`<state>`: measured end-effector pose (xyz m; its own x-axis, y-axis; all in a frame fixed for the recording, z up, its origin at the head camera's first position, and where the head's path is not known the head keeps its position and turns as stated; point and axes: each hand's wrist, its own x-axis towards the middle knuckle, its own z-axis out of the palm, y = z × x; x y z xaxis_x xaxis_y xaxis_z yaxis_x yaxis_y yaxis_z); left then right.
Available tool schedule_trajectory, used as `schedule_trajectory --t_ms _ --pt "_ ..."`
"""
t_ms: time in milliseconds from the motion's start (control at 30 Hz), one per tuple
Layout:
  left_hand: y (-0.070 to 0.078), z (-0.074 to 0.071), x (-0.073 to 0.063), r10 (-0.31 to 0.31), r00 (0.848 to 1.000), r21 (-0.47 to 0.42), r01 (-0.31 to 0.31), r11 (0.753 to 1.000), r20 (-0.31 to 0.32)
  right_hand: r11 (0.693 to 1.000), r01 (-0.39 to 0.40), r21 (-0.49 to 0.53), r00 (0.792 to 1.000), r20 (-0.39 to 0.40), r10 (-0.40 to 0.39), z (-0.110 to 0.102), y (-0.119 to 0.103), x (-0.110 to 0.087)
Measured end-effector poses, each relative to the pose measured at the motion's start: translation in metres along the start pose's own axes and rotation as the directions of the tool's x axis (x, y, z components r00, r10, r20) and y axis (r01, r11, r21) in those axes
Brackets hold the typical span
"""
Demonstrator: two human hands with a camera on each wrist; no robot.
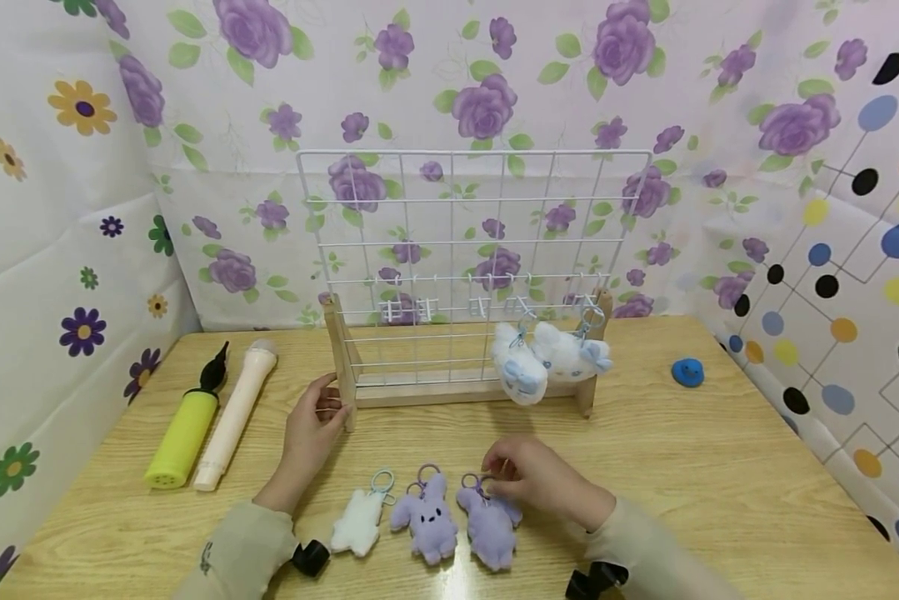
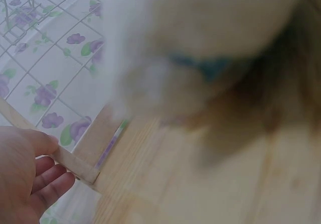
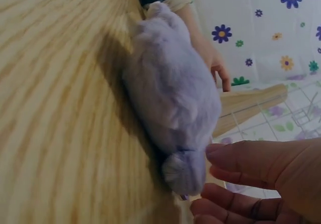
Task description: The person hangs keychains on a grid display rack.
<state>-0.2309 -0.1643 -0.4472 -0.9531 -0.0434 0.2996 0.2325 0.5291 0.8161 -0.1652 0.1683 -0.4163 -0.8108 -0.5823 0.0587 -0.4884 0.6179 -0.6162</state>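
Note:
My left hand (image 1: 316, 421) grips the lower end of the rack's left wooden post (image 2: 75, 164), with the thumb on one side and the fingers on the other. At the ringed end of a purple plush keychain (image 1: 491, 529), my right hand (image 1: 542, 479) has its thumb and fingertips right at the plush and ring, fingers loosely bent. In the right wrist view, this purple plush (image 3: 170, 83) lies on the table beside the thumb. Left of it lie another purple plush keychain (image 1: 428, 523), face up, and a white plush keychain (image 1: 359, 521) with a light blue ring.
A white wire grid rack (image 1: 449, 244) on a wooden base stands at the back, with several white hooks. Two white-and-blue plush keychains (image 1: 520, 367) hang at its right. A yellow-green hand pump (image 1: 182, 437) and a pale tube (image 1: 235, 417) lie left; a small blue toy (image 1: 688, 372) sits right.

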Motion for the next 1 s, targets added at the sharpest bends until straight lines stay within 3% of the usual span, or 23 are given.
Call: schedule_trajectory --t_ms 633,1000 --pt "0.000 0.001 -0.001 0.039 0.999 0.008 -0.039 0.999 -0.021 0.967 -0.027 -0.254 0.997 0.057 0.043 0.005 -0.013 0.008" --pt "0.002 0.002 0.000 0.062 0.998 0.009 -0.062 0.998 -0.033 0.960 -0.055 -0.275 0.996 0.048 0.071 0.005 -0.014 0.006"
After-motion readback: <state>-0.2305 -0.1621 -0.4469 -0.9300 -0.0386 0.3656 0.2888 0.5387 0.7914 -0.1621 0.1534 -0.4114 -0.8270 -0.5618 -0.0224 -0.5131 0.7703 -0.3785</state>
